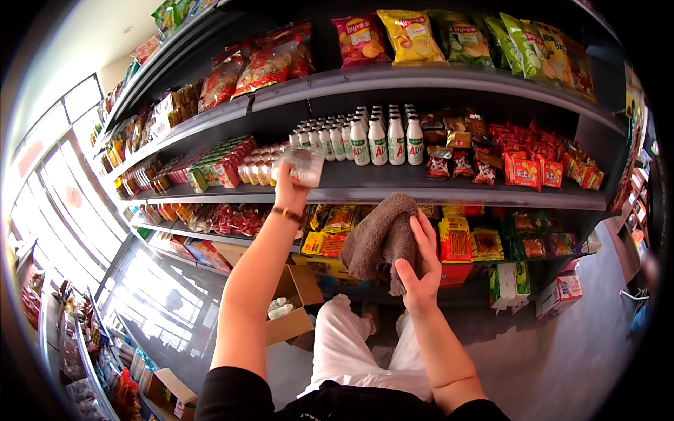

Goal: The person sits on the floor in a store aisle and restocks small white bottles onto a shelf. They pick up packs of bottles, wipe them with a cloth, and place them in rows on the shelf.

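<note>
My left hand (291,185) grips a whitish bottle or small pack (308,167), too blurred to tell which, in front of the middle shelf. A fuzzy grey-brown cleaning cloth (376,237) hangs folded in my right hand (423,271), just below that shelf's front edge. Behind the blurred item stand rows of small white bottles (326,143). Taller white milk-drink bottles (377,142) with green caps or labels and red lettering are lined up to their right. Wrapped packs of small bottles (258,168) sit left of my left hand.
Chip bags (410,38) fill the upper shelf. Red snack packets (521,169) lie right of the bottles, boxed drinks (213,168) to the left. On the floor by my legs is an opened cardboard box (292,321) with white bottles inside. Another shelf (87,337) runs along the lower left.
</note>
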